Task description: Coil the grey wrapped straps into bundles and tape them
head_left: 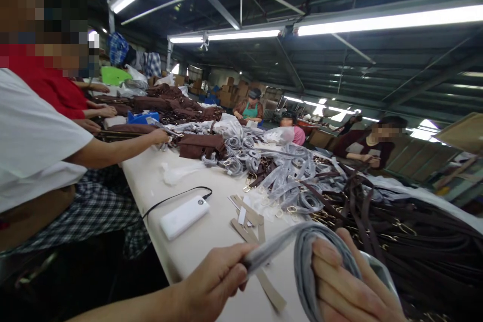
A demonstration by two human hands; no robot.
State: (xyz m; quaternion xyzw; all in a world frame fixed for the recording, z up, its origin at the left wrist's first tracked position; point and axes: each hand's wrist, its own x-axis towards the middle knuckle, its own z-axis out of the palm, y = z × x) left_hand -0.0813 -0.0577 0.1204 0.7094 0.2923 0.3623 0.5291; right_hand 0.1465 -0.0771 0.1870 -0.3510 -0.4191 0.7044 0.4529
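A strap in grey translucent wrapping (304,261) is partly wound into a coil above the front of the white table (204,266). My left hand (219,276) pinches the loose end, which stretches out leftward from the coil. Around the coil's right side curls my right hand (345,282), several fingers inside or against the winding and others behind it. Just beyond my hands lie flat beige strips (249,224) with small white labels. A white rectangular box (184,216) with a black cable rests left of them.
Wrapped coils with gold-coloured rings (290,176) fill the table's middle. Dark brown straps (411,231) are heaped at the right. A co-worker in a white shirt (37,146) reaches over the table from the left, near brown fabric bundles (199,146). Other people sit across the table.
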